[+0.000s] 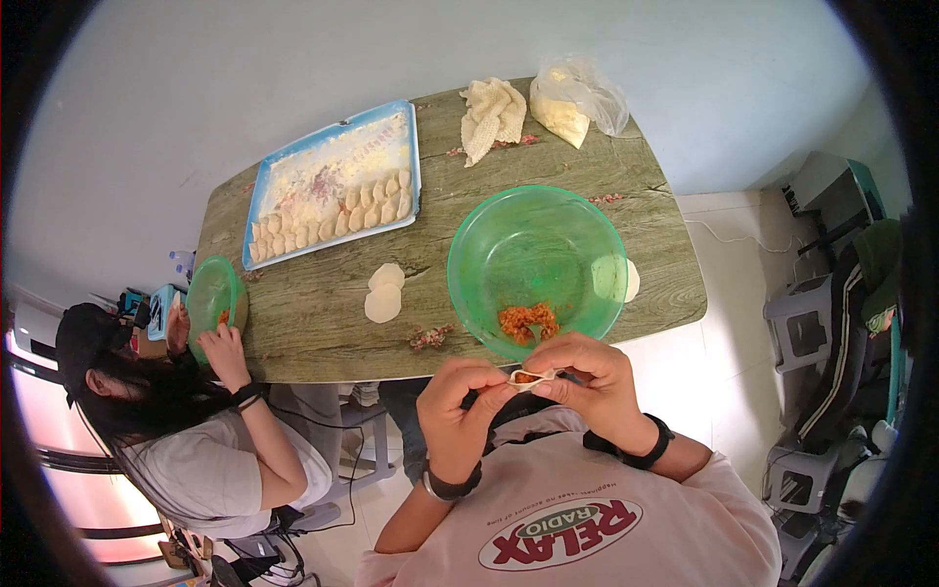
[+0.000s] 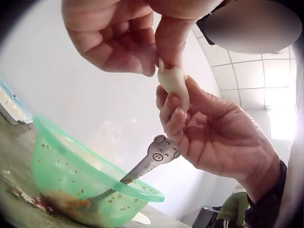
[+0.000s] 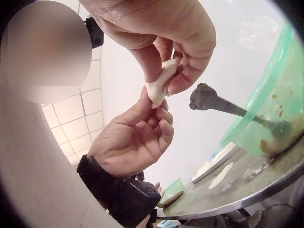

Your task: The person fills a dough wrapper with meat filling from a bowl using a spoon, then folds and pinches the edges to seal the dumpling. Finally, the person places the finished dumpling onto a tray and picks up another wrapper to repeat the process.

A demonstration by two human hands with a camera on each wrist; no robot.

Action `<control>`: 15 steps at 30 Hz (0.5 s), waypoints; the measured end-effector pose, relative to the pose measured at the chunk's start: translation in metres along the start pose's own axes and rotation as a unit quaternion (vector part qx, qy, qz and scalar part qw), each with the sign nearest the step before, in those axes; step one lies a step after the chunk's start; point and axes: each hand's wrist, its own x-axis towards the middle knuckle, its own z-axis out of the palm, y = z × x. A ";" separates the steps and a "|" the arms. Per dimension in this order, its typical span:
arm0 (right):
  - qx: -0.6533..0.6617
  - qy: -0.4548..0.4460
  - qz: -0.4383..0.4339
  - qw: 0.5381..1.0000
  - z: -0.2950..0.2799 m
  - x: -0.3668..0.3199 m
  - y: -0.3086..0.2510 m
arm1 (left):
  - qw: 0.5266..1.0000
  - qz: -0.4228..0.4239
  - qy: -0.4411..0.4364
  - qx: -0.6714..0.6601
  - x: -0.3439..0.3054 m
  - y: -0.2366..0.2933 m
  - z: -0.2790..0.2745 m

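White dough wrapper [image 2: 174,81], partly folded, orange-brown filling [image 1: 526,378] showing, held near green bowl [image 1: 471,293]

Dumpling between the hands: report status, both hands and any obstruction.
Left hand, right hand both pinching dumpling. Filling exposed, not yet sealed. Green bowl with pig-handled spoon just beyond; nothing visibly blocking.

The pale pink T-shirt [image 1: 685,519] carries dark red RELAX lettering [image 1: 519,553], a green oval [image 1: 559,525] reading RADIO and 1 line of tiny print. 2 black wristbands [image 1: 650,440] are worn, the left perhaps with a silvery part.
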 end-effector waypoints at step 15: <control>0.017 -0.027 0.030 0.999 0.005 -0.002 -0.001 | 0.996 -0.049 0.020 -0.068 -0.004 -0.001 -0.002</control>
